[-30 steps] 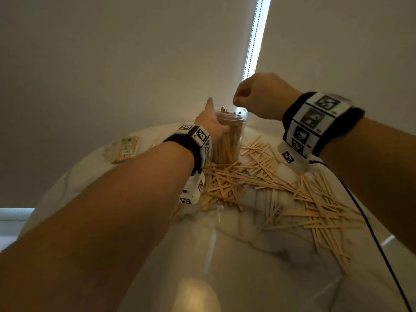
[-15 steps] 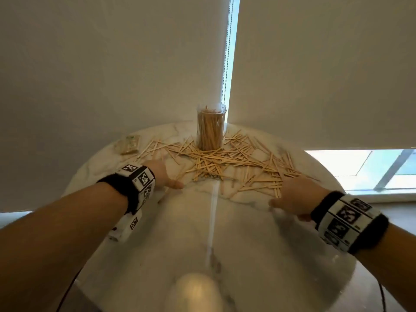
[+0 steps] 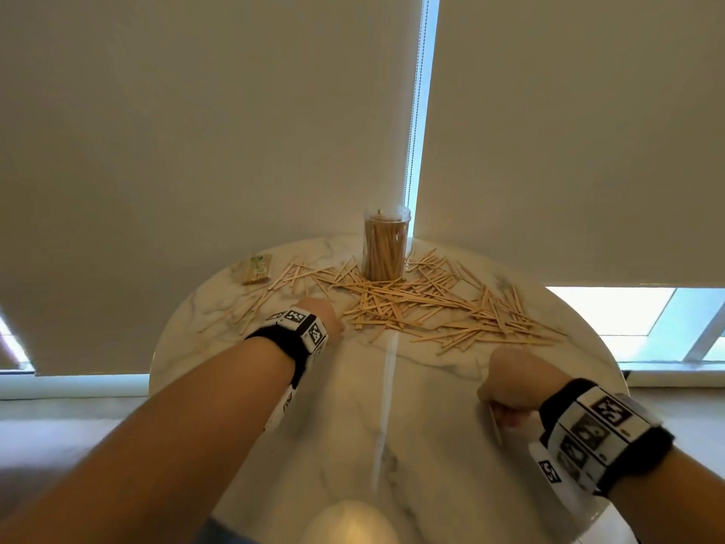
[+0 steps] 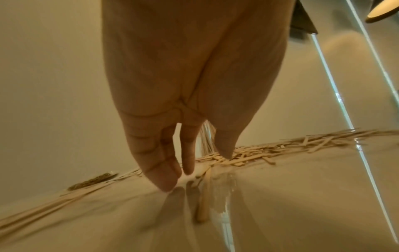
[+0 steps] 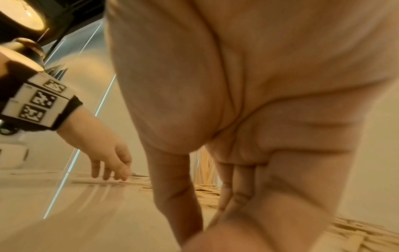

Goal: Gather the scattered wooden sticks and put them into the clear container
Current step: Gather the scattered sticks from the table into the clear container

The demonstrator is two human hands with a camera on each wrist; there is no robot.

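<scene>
- Clear container [image 3: 386, 245] upright at the far edge of the round marble surface [image 3: 412, 445], already packed with standing sticks, mouth open for more.
- Scattered wooden sticks [image 3: 423, 304] spread in a loose band in front of and beside the container, many crossing one another; most of the task judged still to do.
- Left hand [image 4: 170, 153] lowered at the near left edge of the pile, fingers straight and relaxed, fingertips [image 4: 166, 185] touching the surface beside one loose stick [image 4: 202, 196]; nothing gripped, placed as if to rake strays together.
- Right hand [image 3: 510, 382] near the front right, well apart from the pile, fingers curled around what looks like one stick [image 3: 495, 420] poking out below the fist; wrist view too close to confirm, so probably pinched between thumb and fingers.
- Small packet [image 3: 253, 268] lying flat at the far left, apart from the container.
- Next move judged: bunching sticks parallel before lifting, since crossed ones would snag at the narrow mouth.
</scene>
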